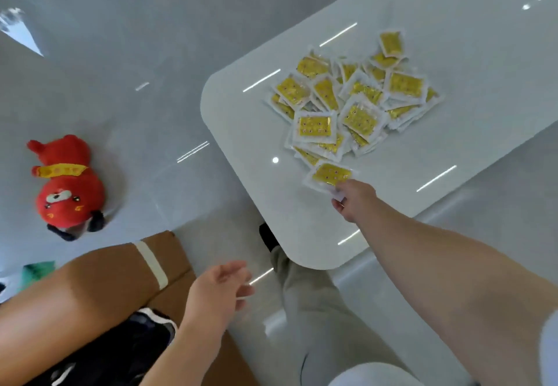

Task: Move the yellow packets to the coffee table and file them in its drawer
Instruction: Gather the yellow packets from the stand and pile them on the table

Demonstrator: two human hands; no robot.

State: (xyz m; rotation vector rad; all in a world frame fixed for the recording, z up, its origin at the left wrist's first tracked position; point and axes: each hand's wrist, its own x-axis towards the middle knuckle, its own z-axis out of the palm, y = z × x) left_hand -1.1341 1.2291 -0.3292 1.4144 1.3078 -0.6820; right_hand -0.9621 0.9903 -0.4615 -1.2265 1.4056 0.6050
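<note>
A loose heap of several yellow packets [350,101] with white borders lies on the glossy white table [241,132]. At the heap's near edge, my right hand [353,200] pinches the white border of one yellow packet [330,174], which still rests on the table. Lower down, my left hand [223,287] hovers over the cardboard box with its fingers apart and nothing in it. No drawer is in view.
A brown cardboard box [163,268] with a strip of white tape stands at the lower left, dark items inside it. A red plush toy [65,186] lies on the grey floor to the left. My leg in grey trousers [311,301] stands by the table's near corner.
</note>
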